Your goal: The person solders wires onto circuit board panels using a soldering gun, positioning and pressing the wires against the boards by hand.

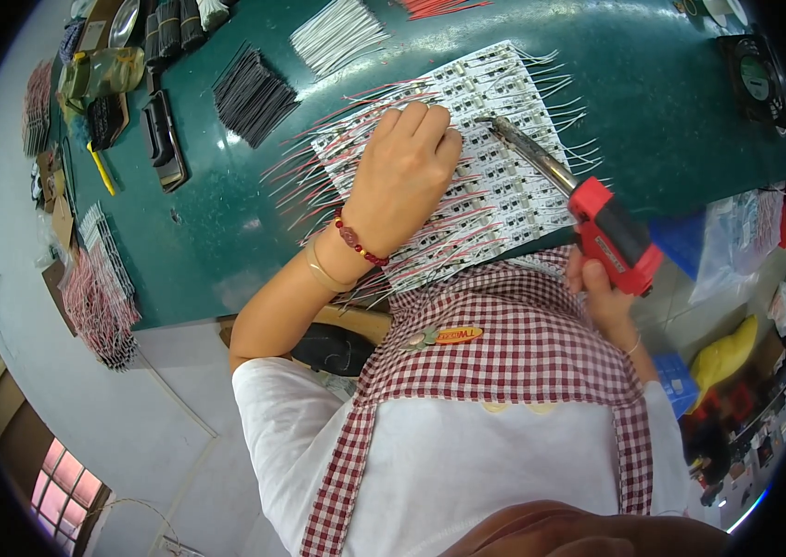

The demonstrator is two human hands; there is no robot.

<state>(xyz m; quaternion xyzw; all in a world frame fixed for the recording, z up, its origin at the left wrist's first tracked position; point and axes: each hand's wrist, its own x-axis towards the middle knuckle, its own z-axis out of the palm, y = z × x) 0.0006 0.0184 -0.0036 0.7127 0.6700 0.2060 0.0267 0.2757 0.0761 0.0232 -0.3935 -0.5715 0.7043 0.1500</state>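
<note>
The left grip (pixel 409 165) is curled down over the big sheet of little white boards (pixel 528 190), which lies on the green worktop (pixel 207 269). Its fingertips are hidden under the hand, so I cannot tell if they pinch a wire or just press. I think it sits there to hold a small part steady near the tip. The right grip (pixel 603 293) is wrapped around the back end of the red and black handle of the soldering iron (pixel 614 232) (a tool that can get very hot). That seems a safe spot, since it is well apart from the metal. The tip reaches over the sheet, just right of the left grip, but I cannot tell if it touches. Red and white wires (pixel 300 190) stick out to the left of the left grip, and thin white wires (pixel 567 113) poke out on the sheet's other side. Past the left grip lie a black wire pile (pixel 252 96) and a white wire pile (pixel 337 35), maybe kept apart so each colour is easy to grab
</note>
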